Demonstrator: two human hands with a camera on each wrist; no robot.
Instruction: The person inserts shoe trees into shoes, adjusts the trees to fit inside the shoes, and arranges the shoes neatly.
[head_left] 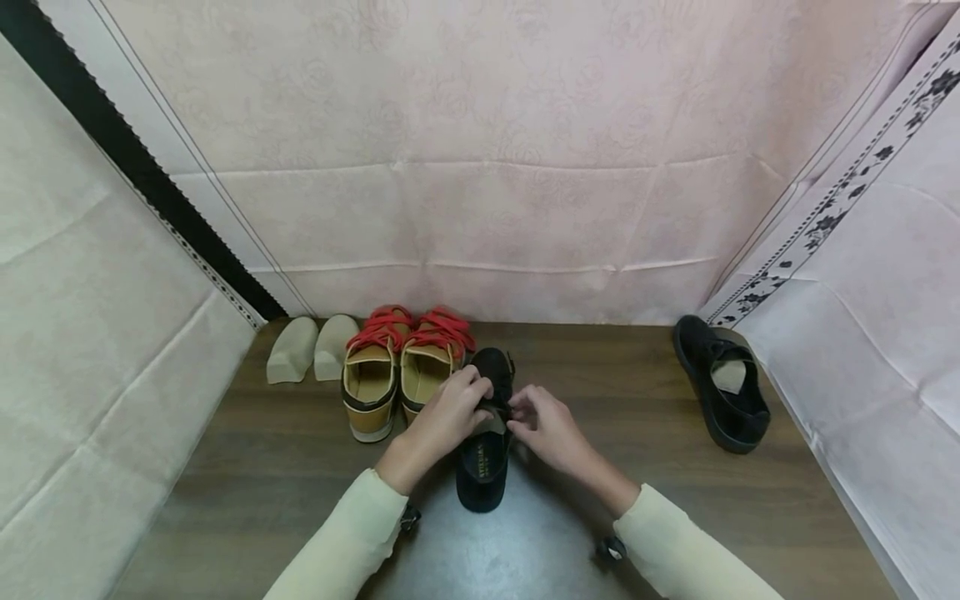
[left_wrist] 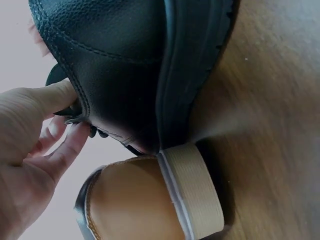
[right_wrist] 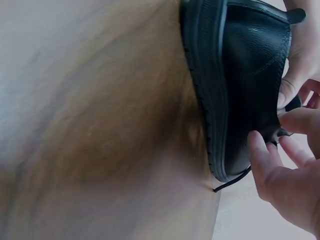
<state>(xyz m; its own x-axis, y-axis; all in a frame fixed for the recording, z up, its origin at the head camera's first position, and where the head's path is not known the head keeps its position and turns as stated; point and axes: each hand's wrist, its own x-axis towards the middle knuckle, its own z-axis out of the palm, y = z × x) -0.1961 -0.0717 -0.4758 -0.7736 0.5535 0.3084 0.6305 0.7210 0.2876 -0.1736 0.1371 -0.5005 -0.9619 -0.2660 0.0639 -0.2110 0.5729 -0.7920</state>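
A black leather lace-up shoe (head_left: 482,471) stands on the floor with its toe pointing away and gold lettering on its insole. My left hand (head_left: 447,414) reaches in from the left and pinches at the lacing area by the tongue. On the other side my right hand (head_left: 551,427) has thumb and fingers at the right edge of the shoe's opening, pinching there. In the right wrist view a thin black lace (right_wrist: 232,181) hangs from the shoe's front to the floor. My fingers partly hide the lacing.
Tan shoes (head_left: 372,417) with red laces (head_left: 384,327) stand close on the left. Beyond them lie two pale toe-shaped inserts (head_left: 292,350). Another black shoe (head_left: 722,383), a pale insert inside, sits far right by the cloth-covered side. Pale cloth (head_left: 480,217) hangs behind.
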